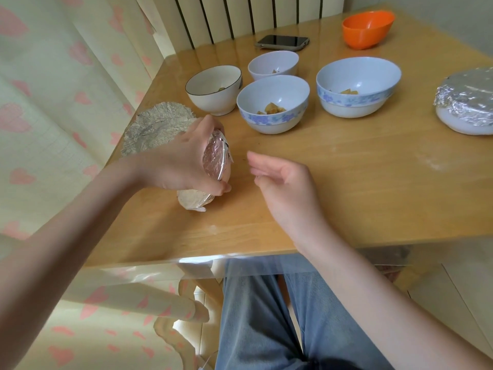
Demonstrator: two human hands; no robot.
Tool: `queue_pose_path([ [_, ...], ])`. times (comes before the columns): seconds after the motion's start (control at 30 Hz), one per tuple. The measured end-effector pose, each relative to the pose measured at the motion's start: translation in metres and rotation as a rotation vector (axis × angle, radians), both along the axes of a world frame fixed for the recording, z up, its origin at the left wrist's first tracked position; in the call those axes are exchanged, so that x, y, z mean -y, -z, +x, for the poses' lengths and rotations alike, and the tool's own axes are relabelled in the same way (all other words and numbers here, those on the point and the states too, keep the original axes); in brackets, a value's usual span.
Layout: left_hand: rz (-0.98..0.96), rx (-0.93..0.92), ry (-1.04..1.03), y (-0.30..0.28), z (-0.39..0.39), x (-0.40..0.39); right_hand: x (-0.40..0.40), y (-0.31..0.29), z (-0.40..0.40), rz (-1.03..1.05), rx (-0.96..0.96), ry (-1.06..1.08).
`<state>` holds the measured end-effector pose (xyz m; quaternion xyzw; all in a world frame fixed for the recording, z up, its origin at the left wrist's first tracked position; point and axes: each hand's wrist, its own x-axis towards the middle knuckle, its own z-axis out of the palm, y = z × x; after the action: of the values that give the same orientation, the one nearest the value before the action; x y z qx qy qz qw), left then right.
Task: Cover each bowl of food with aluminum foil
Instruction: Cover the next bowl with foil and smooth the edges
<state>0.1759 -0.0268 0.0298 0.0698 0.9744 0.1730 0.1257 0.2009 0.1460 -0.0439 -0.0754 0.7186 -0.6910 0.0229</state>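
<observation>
Gripping a foil-wrapped bowl (213, 166) tilted on its side near the counter (346, 188) edge at 7 o'clock, the left hand (181, 161) curls around its rim. Just beside it at 3 o'clock, the right hand (282, 182) hovers loosely spread, holding nothing. Bare wood lies toward 4 o'clock. Four uncovered bowls (272, 105) cluster at 12 o'clock; a covered bowl (466, 100) sits at the 3 o'clock edge.
</observation>
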Motion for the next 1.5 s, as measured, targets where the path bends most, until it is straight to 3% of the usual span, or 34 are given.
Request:
queue_pose_path([
  [0.2,-0.414,0.158,0.080,-0.007,-0.007,-0.009,0.007,-0.001,0.010,-0.085,0.199,-0.162],
  [0.33,-0.444,0.212,0.123,-0.005,-0.011,-0.015,0.004,-0.011,-0.001,-0.342,0.525,-0.209],
  [0.57,-0.443,0.312,0.187,-0.008,-0.013,-0.007,-0.011,-0.026,-0.039,-0.355,0.851,-0.378],
  [0.9,-0.204,0.287,0.326,-0.006,-0.010,0.014,-0.009,-0.026,-0.053,-0.262,0.854,-0.509],
  [1.5,-0.095,0.070,0.323,0.000,0.002,0.025,0.004,-0.025,-0.045,-0.368,0.889,-0.472],
])
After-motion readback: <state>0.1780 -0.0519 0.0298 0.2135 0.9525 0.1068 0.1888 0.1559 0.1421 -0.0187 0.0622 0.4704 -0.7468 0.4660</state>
